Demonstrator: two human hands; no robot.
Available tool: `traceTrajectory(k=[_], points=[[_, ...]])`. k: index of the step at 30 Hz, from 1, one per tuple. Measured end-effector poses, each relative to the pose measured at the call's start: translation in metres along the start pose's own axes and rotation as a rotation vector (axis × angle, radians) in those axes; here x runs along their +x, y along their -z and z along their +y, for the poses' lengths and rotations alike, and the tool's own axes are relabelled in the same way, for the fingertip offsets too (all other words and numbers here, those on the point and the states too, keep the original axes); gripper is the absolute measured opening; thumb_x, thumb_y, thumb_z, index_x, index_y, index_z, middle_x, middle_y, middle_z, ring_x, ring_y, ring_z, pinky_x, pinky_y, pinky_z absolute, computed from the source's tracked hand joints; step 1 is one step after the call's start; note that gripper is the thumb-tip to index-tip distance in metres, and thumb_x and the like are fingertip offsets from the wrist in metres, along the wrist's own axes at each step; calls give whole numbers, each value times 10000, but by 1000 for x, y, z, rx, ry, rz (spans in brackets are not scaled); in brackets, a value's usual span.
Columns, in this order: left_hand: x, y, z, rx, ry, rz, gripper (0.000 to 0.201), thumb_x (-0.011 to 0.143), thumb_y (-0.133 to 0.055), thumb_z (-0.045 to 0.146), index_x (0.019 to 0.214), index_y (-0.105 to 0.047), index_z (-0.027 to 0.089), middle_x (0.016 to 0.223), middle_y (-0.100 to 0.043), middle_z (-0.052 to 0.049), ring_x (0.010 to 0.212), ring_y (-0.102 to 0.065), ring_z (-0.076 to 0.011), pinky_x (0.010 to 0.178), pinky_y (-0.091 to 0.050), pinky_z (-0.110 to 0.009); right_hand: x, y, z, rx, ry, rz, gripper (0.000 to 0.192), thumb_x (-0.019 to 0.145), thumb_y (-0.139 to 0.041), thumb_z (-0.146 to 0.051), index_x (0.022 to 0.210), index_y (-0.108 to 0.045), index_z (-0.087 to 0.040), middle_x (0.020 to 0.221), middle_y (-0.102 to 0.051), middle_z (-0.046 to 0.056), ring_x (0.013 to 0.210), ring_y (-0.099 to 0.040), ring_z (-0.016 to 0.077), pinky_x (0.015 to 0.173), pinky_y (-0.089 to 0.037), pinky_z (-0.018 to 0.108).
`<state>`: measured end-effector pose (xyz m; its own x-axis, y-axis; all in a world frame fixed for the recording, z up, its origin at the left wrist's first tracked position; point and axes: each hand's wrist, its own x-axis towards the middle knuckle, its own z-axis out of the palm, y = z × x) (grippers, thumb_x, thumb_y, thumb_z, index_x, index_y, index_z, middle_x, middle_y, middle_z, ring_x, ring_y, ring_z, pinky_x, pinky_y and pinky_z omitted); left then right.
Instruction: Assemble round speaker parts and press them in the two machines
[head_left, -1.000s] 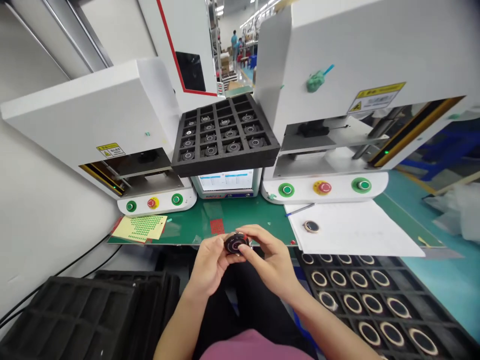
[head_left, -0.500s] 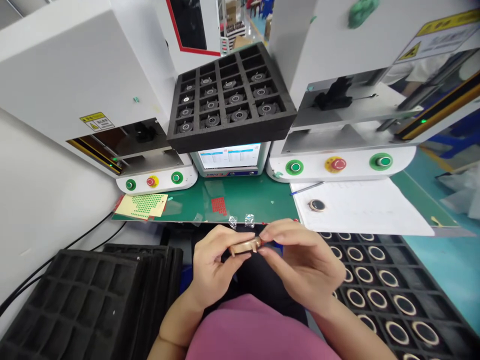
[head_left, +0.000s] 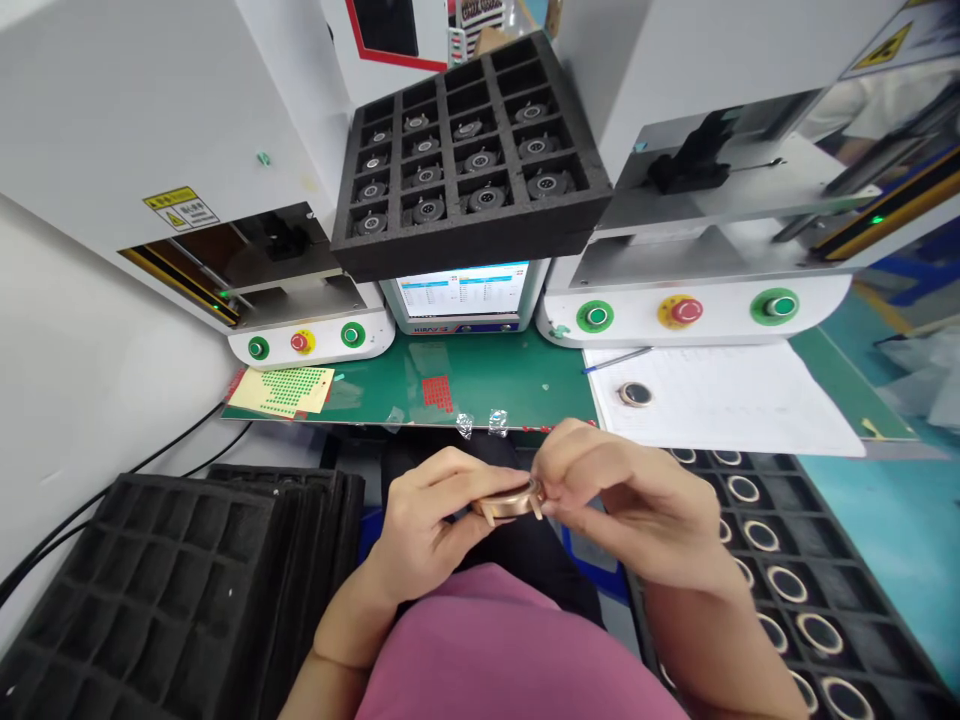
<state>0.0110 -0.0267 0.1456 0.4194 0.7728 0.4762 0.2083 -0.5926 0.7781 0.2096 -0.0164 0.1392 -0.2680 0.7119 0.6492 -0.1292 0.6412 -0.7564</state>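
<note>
Our fingers (head_left: 541, 492) pinch a small round rose-gold metal ring part (head_left: 512, 503) edge-on between the left hand (head_left: 427, 525) and the right hand (head_left: 626, 505), both closed on it, near our lap and just short of the green tabletop (head_left: 517, 385).

We judge the work midway: the black foam tray of gold rings (head_left: 780, 580) at near right is well filled, one ring with a dark centre (head_left: 634, 394) lies alone on the white paper sheet (head_left: 735, 400), and the far black tray of round parts (head_left: 465, 160) is part-filled.

A second ago the part faced up, showing a dark face; now it is turned on edge and held lower.
</note>
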Motion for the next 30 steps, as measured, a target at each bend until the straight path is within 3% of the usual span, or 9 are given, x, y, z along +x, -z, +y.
traceTrajectory(k=[2,8,14,19,22,24,26,27,30], points=[[-1,0,-1,-4,5,-1,376,883,-645,120,1233,-667,254,980,-719,-36,856,-674,-127,756,-556,-218,0,1,1,11,-1,3,213,855,-618,-14,904,-615,-221,750,-631,0,709,-620,142,640,-540,299],[-5,2,-5,-3,-16,2,375,886,-647,133,1240,-662,256,955,-716,-43,840,-677,-131,736,-566,-216,-10,-11,1,-87,72,176,325,789,-690,21,1019,-657,-207,803,-717,32,747,-695,165,653,-599,300],[-19,2,-12,-36,-76,-44,432,888,-612,87,1297,-622,228,950,-709,-62,868,-689,-153,744,-578,-232,-17,-12,-4,-260,217,73,231,818,-658,3,994,-673,-146,760,-747,61,721,-726,166,630,-642,241],[-29,-1,-13,-12,-97,8,389,911,-556,99,1288,-617,171,943,-704,-86,852,-689,-150,738,-581,-230,-39,-16,-7,-447,113,32,288,845,-625,-20,1058,-653,-212,839,-764,28,779,-737,166,677,-654,274],[-31,2,-15,65,-49,117,311,900,-580,118,1193,-673,164,903,-722,-77,801,-686,-147,716,-579,-226,-62,-18,-5,-397,55,-71,235,892,-584,-100,1044,-691,-244,971,-768,24,864,-738,175,750,-651,277],[-32,6,-20,55,105,322,208,889,-606,123,1053,-721,177,860,-718,-54,745,-675,-137,690,-577,-227,-71,-21,8,-254,-150,-43,147,890,-625,-200,972,-726,-268,960,-768,20,845,-738,182,767,-644,280],[-32,12,-28,-71,277,564,125,902,-611,167,935,-731,175,820,-701,-37,690,-664,-122,647,-573,-218,-73,-26,33,-110,-536,155,37,811,-738,-290,839,-733,-266,897,-767,21,839,-734,193,807,-627,302],[-32,14,-32,-157,346,656,113,905,-618,197,903,-728,170,807,-696,-31,671,-662,-115,625,-570,-209,-72,-29,49,-53,-736,273,108,755,-791,-328,784,-722,-251,869,-764,27,849,-730,202,823,-616,318],[-31,20,-40,-370,505,741,124,844,-711,280,868,-709,159,794,-708,-20,653,-671,-105,603,-567,-184,-71,-38,102,34,-1053,448,294,670,-841,-427,730,-675,-191,732,-732,43,732,-716,202,677,-604,312]])
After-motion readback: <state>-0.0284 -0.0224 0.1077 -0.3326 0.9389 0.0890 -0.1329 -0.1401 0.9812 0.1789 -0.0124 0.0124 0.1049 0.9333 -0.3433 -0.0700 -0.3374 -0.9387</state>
